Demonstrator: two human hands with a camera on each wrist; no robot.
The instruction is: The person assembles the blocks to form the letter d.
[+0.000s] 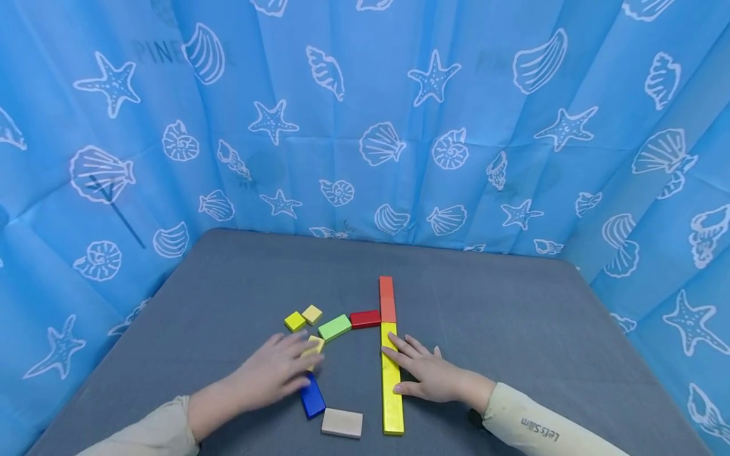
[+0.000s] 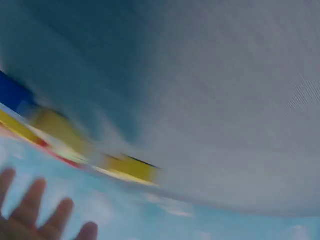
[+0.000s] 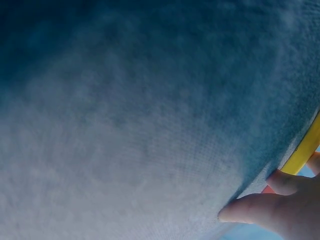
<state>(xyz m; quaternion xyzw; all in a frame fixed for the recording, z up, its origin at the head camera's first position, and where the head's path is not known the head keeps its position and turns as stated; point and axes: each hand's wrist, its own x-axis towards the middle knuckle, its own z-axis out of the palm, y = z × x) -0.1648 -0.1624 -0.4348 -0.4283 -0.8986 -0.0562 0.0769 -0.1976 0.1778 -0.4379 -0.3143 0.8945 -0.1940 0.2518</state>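
My left hand point(image 1: 275, 369), slightly blurred with fingers spread, hovers over or touches a pale yellow block point(image 1: 315, 344) and partly covers it. Just below its fingers lies a blue block point(image 1: 312, 398). My right hand point(image 1: 430, 373) rests its fingertips on a straight column of yellow blocks point(image 1: 392, 405), topped by orange-red blocks point(image 1: 387, 301). A dark red block point(image 1: 365, 319) meets the column's left side, and a light green block point(image 1: 334, 327) continues from it, forming a curve. In the left wrist view, spread fingers point(image 2: 30, 202) hold nothing.
Two small yellow blocks, one bright point(image 1: 294, 321) and one pale point(image 1: 312, 315), lie beyond my left hand. A beige block point(image 1: 342, 423) sits near the front, beside the blue one's lower end. The grey table point(image 1: 502, 304) backs onto a blue shell-patterned curtain point(image 1: 353, 114).
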